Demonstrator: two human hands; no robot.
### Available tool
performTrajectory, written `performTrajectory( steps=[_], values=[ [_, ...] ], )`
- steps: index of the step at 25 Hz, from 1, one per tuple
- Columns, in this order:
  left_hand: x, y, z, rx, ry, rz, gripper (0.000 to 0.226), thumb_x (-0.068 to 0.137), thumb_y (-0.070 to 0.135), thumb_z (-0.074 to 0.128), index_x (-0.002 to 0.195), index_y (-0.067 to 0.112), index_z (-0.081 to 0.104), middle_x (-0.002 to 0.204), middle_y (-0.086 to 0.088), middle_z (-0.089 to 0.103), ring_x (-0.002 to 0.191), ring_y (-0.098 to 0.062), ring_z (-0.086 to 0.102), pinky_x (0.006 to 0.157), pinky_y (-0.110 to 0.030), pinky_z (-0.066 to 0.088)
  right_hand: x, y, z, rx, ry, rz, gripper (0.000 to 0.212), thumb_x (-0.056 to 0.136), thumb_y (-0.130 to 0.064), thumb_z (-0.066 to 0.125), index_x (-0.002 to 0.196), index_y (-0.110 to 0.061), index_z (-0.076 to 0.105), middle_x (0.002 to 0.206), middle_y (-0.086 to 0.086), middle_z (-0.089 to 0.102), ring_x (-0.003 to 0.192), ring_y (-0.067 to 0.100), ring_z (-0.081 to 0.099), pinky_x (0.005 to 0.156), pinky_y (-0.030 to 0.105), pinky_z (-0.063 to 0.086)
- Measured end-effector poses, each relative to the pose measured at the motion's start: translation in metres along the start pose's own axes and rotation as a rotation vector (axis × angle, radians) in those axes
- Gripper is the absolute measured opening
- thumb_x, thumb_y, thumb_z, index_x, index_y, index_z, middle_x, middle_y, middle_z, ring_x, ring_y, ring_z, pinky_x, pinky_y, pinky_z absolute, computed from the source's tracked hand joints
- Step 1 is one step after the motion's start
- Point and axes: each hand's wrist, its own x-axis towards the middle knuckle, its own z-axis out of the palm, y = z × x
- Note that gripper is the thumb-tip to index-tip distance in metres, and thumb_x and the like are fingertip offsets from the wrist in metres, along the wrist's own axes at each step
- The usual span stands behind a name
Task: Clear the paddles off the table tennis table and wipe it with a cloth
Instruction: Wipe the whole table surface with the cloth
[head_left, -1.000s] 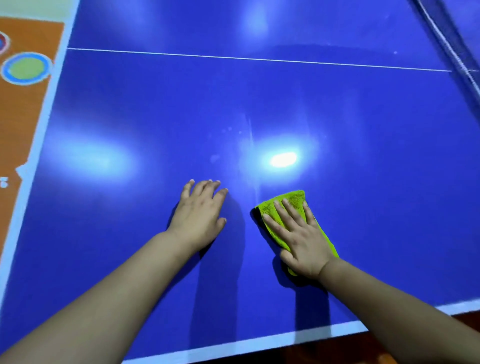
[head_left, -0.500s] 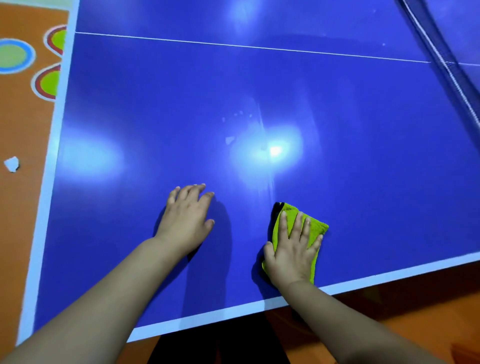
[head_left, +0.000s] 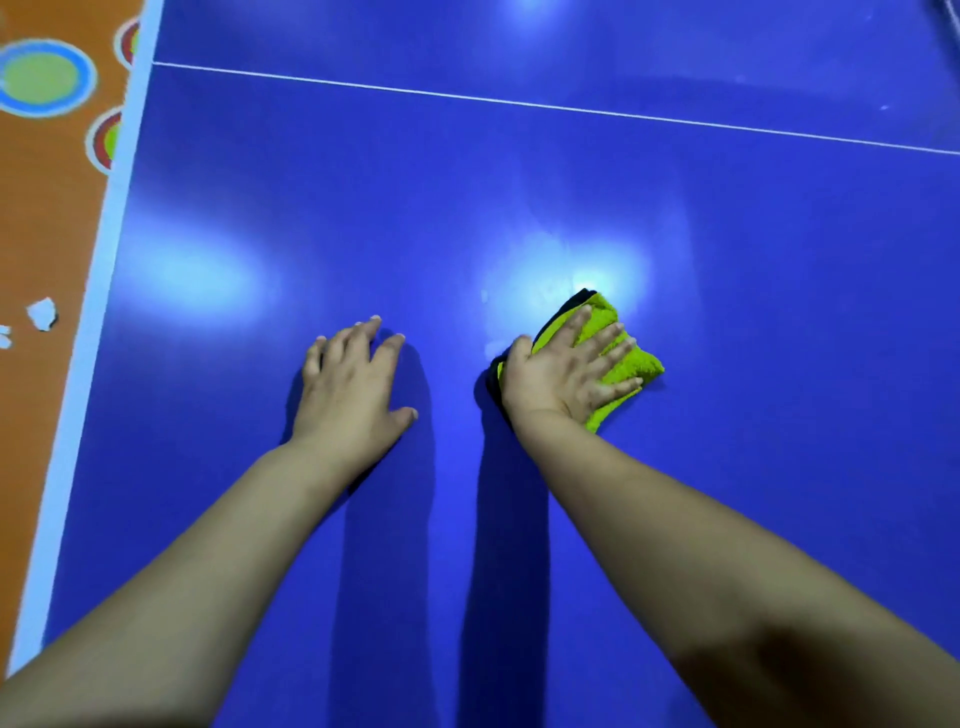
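Pressing down on the folded yellow-green cloth (head_left: 621, 358), the right hand (head_left: 563, 376) lies flat with its fingers (head_left: 605, 347) spread across the top, not curled around it, so the palm pins the fabric against the table tennis table (head_left: 779, 322) and probably spreads pressure over a wide patch for wiping. The cloth sits in the middle of the near half, right at the edge of a bright reflection where faint pale smudges (head_left: 540, 291) show on the surface, which looks like the spot being worked. It appears soft and fluffy, with a dark underside or shadow peeking out along its left edge. The left hand (head_left: 353, 387) rests empty and open on the bare surface just beside, palm down, likely bracing the body while leaning forward. No paddles are in view, so that part of the job seems done. The tabletop is smooth, glossy blue with a thin white centre line (head_left: 519, 104) and a white border (head_left: 104, 244); beyond it lies an orange floor (head_left: 47, 223) with coloured circles (head_left: 44, 78) and small white scraps (head_left: 41, 314)
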Motion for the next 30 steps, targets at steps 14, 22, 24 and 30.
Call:
performTrajectory(
  steps=[14,22,24,30],
  values=[
    [0.074,-0.021,-0.006,0.094,-0.176,0.089,0.11,0.057,0.071,0.049,0.148,0.036,-0.002,0.156,0.01,-0.006,0.14,-0.018,-0.003,0.113,-0.042,-0.008,0.212,-0.152,-0.033,-0.1,0.051,-0.503,0.069,0.09,-0.039,0.036,0.153,-0.025,0.012,0.161,0.012,0.001,0.148,0.03,-0.004,0.112,0.062,-0.003],
    [0.073,-0.017,-0.01,0.122,-0.224,0.065,0.11,0.065,0.069,0.059,0.147,0.036,-0.007,0.156,0.011,-0.011,0.142,-0.017,-0.006,0.115,-0.042,-0.006,0.201,-0.119,-0.037,-0.333,0.003,-1.18,0.079,0.074,-0.042,0.025,0.152,-0.037,0.012,0.162,0.002,0.002,0.148,0.02,0.0,0.116,0.054,-0.001],
    [0.074,-0.016,-0.013,0.134,-0.238,0.062,0.109,0.066,0.067,0.06,0.148,0.033,-0.004,0.156,0.009,-0.01,0.142,-0.018,-0.004,0.116,-0.043,-0.003,0.173,-0.096,-0.034,-0.369,-0.006,-1.244,0.082,0.07,-0.044,0.017,0.152,-0.036,0.011,0.162,0.003,0.003,0.149,0.021,0.0,0.116,0.055,0.0],
    [0.034,0.008,-0.013,0.245,-0.05,0.023,0.081,0.082,0.049,0.057,0.147,0.018,0.019,0.156,-0.003,0.015,0.141,-0.022,0.012,0.115,-0.043,0.007,0.07,-0.002,-0.02,-0.369,0.002,-1.356,0.08,0.071,-0.042,0.028,0.15,-0.03,0.026,0.159,0.009,0.018,0.147,0.027,0.014,0.115,0.06,0.01]
  ],
)
